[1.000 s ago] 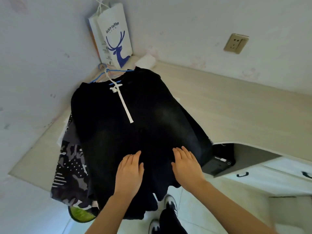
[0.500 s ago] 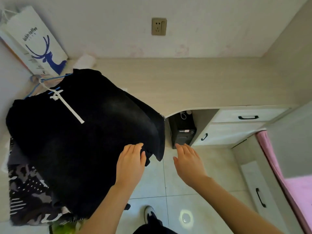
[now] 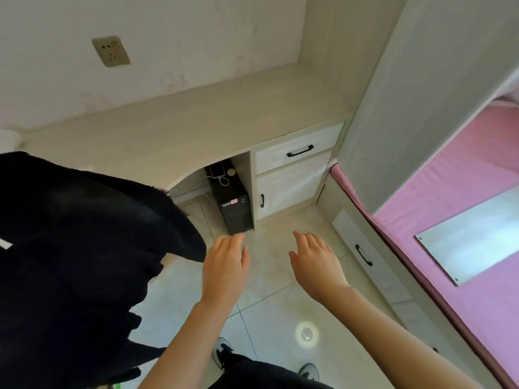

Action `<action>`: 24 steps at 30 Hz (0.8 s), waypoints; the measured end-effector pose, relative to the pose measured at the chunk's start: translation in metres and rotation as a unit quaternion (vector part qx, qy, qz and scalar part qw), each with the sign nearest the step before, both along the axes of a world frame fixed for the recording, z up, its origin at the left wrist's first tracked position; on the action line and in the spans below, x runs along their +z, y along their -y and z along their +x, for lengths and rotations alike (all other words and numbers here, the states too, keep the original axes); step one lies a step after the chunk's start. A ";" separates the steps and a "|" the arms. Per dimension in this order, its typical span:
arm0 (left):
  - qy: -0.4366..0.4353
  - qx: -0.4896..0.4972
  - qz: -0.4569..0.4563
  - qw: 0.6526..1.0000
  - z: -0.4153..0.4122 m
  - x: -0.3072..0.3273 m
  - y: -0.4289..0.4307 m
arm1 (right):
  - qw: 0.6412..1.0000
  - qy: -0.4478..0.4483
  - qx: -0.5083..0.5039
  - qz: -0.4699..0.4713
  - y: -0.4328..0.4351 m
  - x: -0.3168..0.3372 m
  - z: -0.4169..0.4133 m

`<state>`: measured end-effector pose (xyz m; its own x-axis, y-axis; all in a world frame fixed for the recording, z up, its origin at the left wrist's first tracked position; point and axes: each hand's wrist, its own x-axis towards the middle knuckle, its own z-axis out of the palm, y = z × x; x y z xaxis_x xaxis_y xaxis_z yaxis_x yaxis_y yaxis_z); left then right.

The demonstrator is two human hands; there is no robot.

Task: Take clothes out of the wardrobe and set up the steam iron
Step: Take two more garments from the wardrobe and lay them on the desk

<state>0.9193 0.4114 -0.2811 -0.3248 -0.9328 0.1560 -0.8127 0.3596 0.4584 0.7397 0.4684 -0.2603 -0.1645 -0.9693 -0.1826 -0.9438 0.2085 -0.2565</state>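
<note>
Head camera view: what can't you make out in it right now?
Head view:
- Black fabric garment: the left edge cuts it off, so any hanger is unseen.
- Black computer tower under the pale wooden desk: front label too small to read.
- Steam iron: nowhere in frame.
- Pink bed: right edge crops it.

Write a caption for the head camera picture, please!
Left hand and right hand hover open near the black garment on the desk.
</note>
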 end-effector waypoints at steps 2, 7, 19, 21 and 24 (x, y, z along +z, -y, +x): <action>0.001 -0.027 0.001 1.000 -0.034 -0.001 -0.016 | 1.000 0.003 -0.023 -0.009 -0.023 0.001 -0.030; -0.014 -0.090 -0.001 0.996 -0.119 -0.001 -0.054 | 0.996 -0.007 -0.078 -0.032 -0.079 0.000 -0.105; -0.027 -0.223 0.009 0.974 -0.270 -0.004 -0.103 | 0.975 -0.016 -0.214 -0.063 -0.167 0.000 -0.232; -0.027 -0.244 0.005 0.969 -0.294 -0.005 -0.104 | 0.968 -0.016 -0.243 -0.067 -0.176 -0.002 -0.249; -0.027 -0.273 0.004 0.962 -0.331 -0.007 -0.103 | 0.958 -0.016 -0.279 -0.060 -0.186 -0.005 -0.277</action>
<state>0.5887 0.5144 -0.2885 -0.7578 -0.6276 0.1786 -0.4799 0.7215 0.4991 0.4623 0.6539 -0.2655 -0.6666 -0.7428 -0.0624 -0.7019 0.6537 -0.2830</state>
